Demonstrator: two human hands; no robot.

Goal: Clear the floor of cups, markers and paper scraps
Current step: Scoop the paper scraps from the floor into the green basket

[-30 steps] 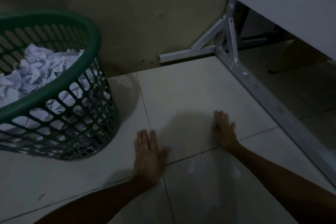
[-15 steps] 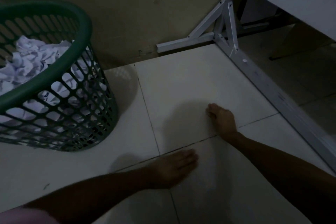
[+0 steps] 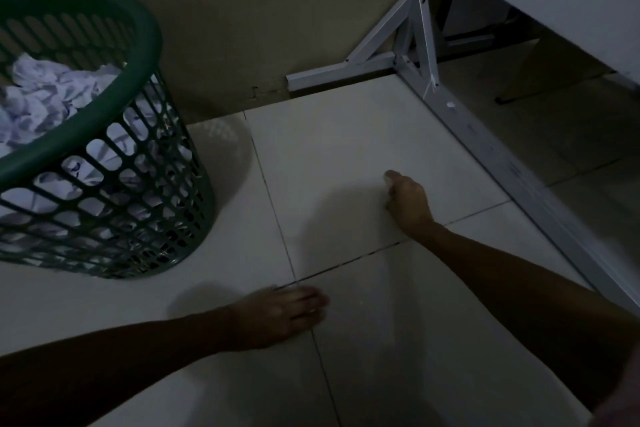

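Nearest to me, my left hand (image 3: 282, 314) lies flat on the pale square-tiled floor (image 3: 346, 156), fingers straight and together, pointing right across a grout line, with nothing under or in it that I can make out. Further out, my right hand (image 3: 408, 199) rests on the tile with its fingers curled under and the thumb stretched forward; in this dim light I cannot tell whether anything is pinched inside it. The two hands are well apart. To the left, beyond the left hand, stands the dark green plastic lattice basket (image 3: 114, 184), upright on the floor and filled with crumpled white paper scraps (image 3: 52, 100) that show over the rim and through the mesh. Beyond the right hand, a white metal table frame (image 3: 408, 55) with diagonal braces meets the beige wall (image 3: 259, 10), its foot rail running back along the floor at right
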